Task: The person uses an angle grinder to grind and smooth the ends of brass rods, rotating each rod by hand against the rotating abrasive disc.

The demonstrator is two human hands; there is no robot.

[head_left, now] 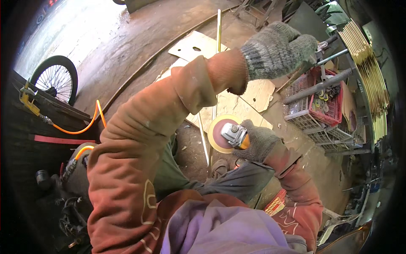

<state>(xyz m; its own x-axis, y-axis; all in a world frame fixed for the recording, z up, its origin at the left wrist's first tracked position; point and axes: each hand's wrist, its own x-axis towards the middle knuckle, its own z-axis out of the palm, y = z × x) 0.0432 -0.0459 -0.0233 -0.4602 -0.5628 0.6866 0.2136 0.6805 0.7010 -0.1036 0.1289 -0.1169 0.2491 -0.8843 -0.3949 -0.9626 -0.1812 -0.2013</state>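
Observation:
My right hand (263,142), in a grey knit glove, is wrapped round the body of an angle grinder (234,134). Its wide tan and reddish disc (218,131) sits over the floor in front of my legs. My left arm stretches across to the upper right. The gloved left hand (279,51) is beside a metal rack, its fingers curled near a metal rod (333,56); what they grip, if anything, is hidden. A long thin metal bar (218,31) runs away from me, partly covered by my left sleeve, across flattened cardboard (201,45).
A red plastic basket (327,112) with discs in it stands at the right, beside a grey crate (298,122). Bundled golden strips (363,63) hang behind it. On the left are an orange hose (80,131) and a spoked wheel (54,80). A shoe (219,168) shows below the grinder.

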